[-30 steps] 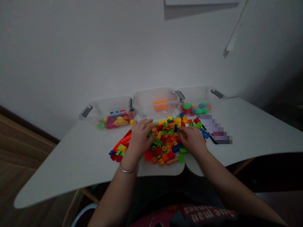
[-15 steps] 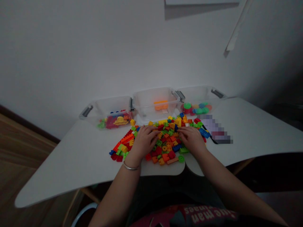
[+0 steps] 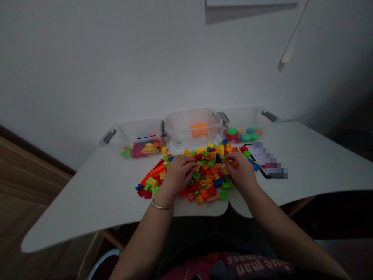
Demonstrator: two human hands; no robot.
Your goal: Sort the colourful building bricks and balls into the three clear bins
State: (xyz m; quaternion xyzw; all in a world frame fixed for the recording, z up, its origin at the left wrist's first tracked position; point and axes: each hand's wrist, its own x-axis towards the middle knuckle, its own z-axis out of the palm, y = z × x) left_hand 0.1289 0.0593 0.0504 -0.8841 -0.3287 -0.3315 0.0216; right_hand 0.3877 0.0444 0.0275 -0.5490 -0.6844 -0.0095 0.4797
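1 shift: my right hand (image 3: 241,171) has edged outward, baring bricks (image 3: 208,170) near the desk (image 3: 87,202)'s front edge; it and my left hand (image 3: 178,175) curl, pinching what, I cannot tell.

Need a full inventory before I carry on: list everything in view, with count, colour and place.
Toy bricks: too many to count, mixed colours, heaped mid-table
Bins: three, clear, in a row along the wall
Left bin's pieces: several, mixed colours
Middle bin's piece: at least one, orange
Right bin's pieces: several, mixed colours
Phone: one, dark-edged, screen blurred, right of the heap
Table: one, white, under everything
Wall: one, pale grey, behind
Strip: one, whitish, upper right
Panel: one, white, top edge
Wooden surface: brown, far left
Bracelet: one, silvery, left wrist
Shirt: one, reddish, lettered, bottom
Hands: two, bare; left hand and right hand at the bricks
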